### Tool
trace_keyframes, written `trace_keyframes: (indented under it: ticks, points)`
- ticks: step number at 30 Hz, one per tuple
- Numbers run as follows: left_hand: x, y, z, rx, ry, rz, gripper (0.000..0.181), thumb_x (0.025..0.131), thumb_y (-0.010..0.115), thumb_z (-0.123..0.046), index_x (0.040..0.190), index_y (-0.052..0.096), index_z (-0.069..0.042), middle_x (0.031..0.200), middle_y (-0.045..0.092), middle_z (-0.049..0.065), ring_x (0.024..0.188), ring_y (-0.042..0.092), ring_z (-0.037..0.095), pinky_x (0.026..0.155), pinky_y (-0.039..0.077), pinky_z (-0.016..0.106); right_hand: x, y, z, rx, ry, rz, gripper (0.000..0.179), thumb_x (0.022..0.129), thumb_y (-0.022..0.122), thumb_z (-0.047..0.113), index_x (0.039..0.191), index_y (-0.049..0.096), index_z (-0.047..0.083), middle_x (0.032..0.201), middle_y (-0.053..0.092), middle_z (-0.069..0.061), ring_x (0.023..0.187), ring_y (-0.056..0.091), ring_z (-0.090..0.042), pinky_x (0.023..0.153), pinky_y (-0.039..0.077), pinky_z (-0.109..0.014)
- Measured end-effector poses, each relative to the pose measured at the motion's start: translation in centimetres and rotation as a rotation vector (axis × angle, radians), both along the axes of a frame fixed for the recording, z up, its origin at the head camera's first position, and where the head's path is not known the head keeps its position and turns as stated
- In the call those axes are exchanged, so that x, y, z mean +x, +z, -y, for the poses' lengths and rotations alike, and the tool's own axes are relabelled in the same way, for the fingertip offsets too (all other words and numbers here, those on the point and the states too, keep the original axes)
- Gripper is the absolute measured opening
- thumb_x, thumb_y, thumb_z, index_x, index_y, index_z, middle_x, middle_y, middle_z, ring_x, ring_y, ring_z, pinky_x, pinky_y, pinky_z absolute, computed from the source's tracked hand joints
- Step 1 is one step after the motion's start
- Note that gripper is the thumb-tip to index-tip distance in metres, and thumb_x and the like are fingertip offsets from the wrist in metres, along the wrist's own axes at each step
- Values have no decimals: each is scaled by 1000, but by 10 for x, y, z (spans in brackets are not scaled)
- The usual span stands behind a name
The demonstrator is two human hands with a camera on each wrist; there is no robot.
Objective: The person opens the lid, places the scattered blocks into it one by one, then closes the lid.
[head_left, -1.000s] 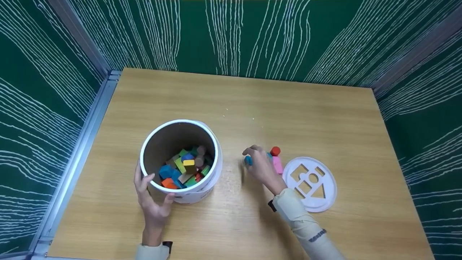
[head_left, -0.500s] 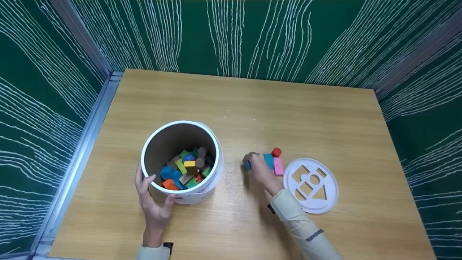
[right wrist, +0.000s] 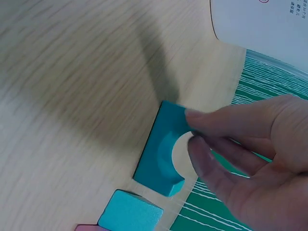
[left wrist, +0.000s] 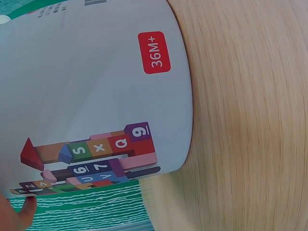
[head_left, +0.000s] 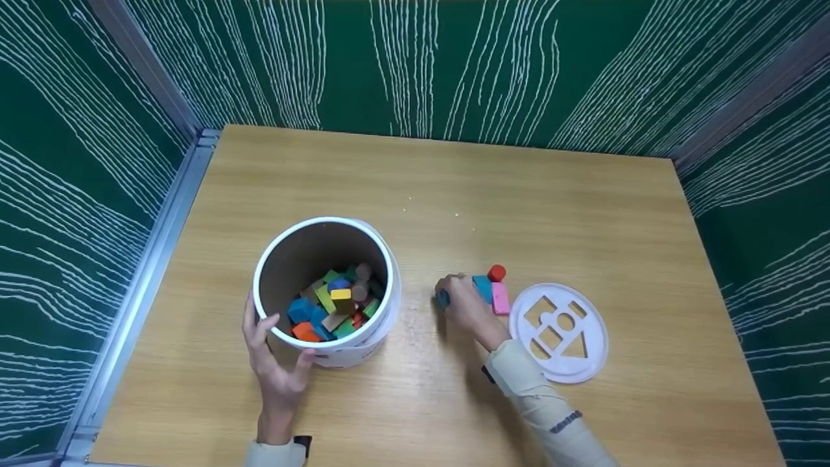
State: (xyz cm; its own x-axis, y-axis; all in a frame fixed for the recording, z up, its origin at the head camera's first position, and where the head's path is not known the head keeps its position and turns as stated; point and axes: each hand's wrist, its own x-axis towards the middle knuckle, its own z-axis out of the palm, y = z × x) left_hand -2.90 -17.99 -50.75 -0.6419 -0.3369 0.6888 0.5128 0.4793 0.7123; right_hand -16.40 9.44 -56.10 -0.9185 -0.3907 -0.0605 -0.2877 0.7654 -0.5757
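Note:
My left hand (head_left: 275, 376) holds the side of a white bucket (head_left: 350, 357), thumb and a fingertip at its rim. Many coloured wooden blocks (head_left: 324, 308) lie inside the bucket. My right hand (head_left: 463, 301) pinches a teal arch-shaped block (right wrist: 156, 149) by one end, between thumb and fingers, low over the table. The block's half-round cutout faces the hand in the right wrist view. Right beside it sits a teal rectangular block (right wrist: 130, 211). A pink block (head_left: 499, 298) and a red cylinder (head_left: 497, 273) adjoin that one in the head view.
A white round lid (head_left: 593, 337) with shaped holes lies flat to the right of the blocks. The wooden table (head_left: 551, 207) is bordered by green walls (head_left: 350, 65) with white lines. A metal frame edge (head_left: 149, 253) runs along the left.
My right hand has moved slightly toward the near side and lowered with the teal arch block, showing more of the teal rectangular block. The left hand stays on the bucket.

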Motion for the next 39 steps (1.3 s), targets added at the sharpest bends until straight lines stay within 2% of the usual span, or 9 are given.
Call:
trace_keyframes:
  ticks: [6,10,17,25,28,35,39]
  points:
    - [0,-1,0,3,-12,-7,68,86,60,-50,113,40,10,138,26,40,133,28,33,109,31,39,0,1,-1,21,8,-62,26,72,63,-14,92,73,0,96,69,-11,93,56,-28,80,51,-39]
    - [0,-1,0,8,-17,-9,69,86,61,-50,113,40,10,138,25,40,133,28,34,109,31,38,1,4,-1,20,-3,-43,27,73,64,-12,96,72,0,98,68,-11,93,58,-25,80,53,-37]
    - [1,-1,0,11,-17,-6,69,86,60,-50,113,40,10,138,25,40,134,28,33,110,30,37,2,7,0,4,-3,-13,26,73,68,-9,97,71,0,97,69,-11,84,63,-22,79,55,-37]
    - [1,0,-1,7,-13,4,69,86,60,-51,114,40,10,139,24,40,134,27,33,110,29,37,5,16,0,-79,7,-18,28,73,76,-1,101,70,-1,101,69,-13,84,64,-23,79,55,-37]
    - [1,0,0,10,-14,1,69,86,60,-51,113,40,10,139,25,40,134,27,33,110,29,37,7,22,1,-131,6,-57,29,74,77,2,101,70,-1,101,69,-12,85,65,-24,78,55,-38]
    - [-1,0,-1,8,0,-32,67,86,59,-51,113,40,8,136,27,41,132,29,33,109,31,38,12,44,4,-268,23,-211,26,74,75,3,99,69,-1,98,67,-10,86,63,-22,79,55,-37]
    - [-3,0,-1,8,-7,-57,68,86,59,-51,112,40,8,136,27,41,131,30,35,108,32,42,15,58,6,-318,19,-255,25,75,73,5,99,68,2,101,64,-8,89,62,-21,79,55,-37]
